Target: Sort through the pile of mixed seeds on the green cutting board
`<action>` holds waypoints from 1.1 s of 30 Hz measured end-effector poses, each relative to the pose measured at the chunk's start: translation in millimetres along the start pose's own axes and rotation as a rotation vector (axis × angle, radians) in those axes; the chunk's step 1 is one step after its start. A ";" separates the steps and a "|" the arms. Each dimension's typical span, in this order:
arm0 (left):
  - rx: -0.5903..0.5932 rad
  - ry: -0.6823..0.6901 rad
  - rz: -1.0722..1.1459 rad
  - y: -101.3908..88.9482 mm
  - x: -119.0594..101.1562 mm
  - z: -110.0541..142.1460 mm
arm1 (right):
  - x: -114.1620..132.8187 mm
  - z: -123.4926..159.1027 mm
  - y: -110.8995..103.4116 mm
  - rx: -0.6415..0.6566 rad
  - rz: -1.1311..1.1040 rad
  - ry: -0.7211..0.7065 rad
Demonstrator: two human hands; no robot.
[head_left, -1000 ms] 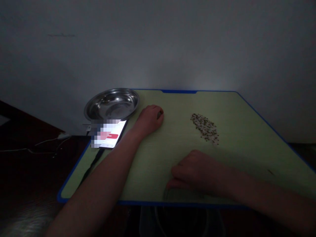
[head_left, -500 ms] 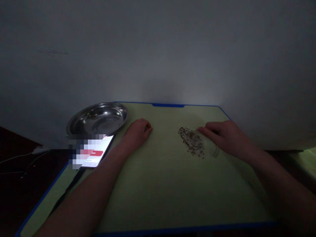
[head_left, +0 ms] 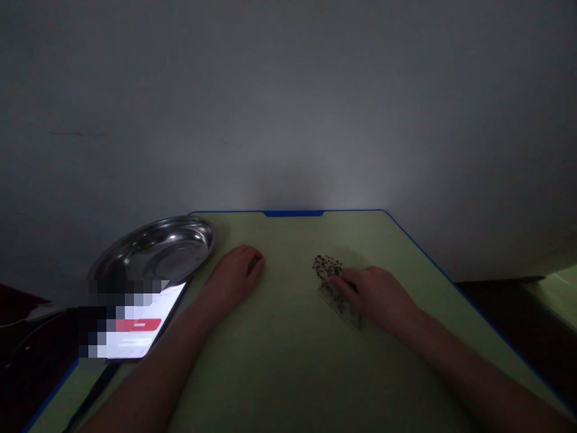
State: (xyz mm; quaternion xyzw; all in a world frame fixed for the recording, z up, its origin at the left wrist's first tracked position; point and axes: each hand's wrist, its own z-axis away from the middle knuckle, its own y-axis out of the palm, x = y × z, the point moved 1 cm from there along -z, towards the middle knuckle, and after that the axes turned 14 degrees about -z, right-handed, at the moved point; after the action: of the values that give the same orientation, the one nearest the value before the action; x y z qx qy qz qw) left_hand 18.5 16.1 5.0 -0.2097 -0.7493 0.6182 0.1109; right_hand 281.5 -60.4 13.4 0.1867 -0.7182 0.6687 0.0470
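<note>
Small dark and pale grains, like mixed seeds or beans [head_left: 326, 264], lie in a loose patch on the table. My right hand [head_left: 367, 294] is closed at the near right edge of the patch, thumb and fingers pinched on a see-through object [head_left: 342, 305]. That clear piece looks blurred, with grains showing through or in it; its kind cannot be told. My left hand [head_left: 238, 270] rests on the table left of the grains, fingers curled in and thumb against them. Nothing shows in its grip.
A wide stainless steel basin [head_left: 169, 246] stands at the far left. In front of it lies a lit phone [head_left: 144, 337], partly blurred out, beside my left forearm. The pale green table [head_left: 279, 361] has a blue edge and meets a grey wall [head_left: 288, 108].
My right hand has moved left and nearer to me with the see-through object, which now overlaps the near part of the grains. The camera has tilted up; my left hand stays put.
</note>
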 end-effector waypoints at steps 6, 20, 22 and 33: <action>0.006 0.036 0.024 2.4 1.4 1.8 | -4.2 0.3 -8.1 -0.036 -0.211 0.055; 0.050 0.082 -0.019 -3.0 -4.7 9.2 | 4.3 -5.4 3.8 -0.065 -0.133 0.025; 0.047 0.085 -0.028 -2.8 -4.3 9.7 | 1.8 -5.1 -0.6 -0.083 -0.144 0.025; 0.055 0.110 -0.033 -6.1 -7.3 12.4 | 21.3 -54.3 -6.7 -0.118 -0.131 -0.064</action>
State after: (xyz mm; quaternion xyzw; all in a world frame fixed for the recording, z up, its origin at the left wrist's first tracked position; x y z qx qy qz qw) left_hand 18.6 0.9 8.9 -0.2276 -0.7283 0.6242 0.1677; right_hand 254.1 -11.9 32.0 0.2512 -0.7438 0.6144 0.0784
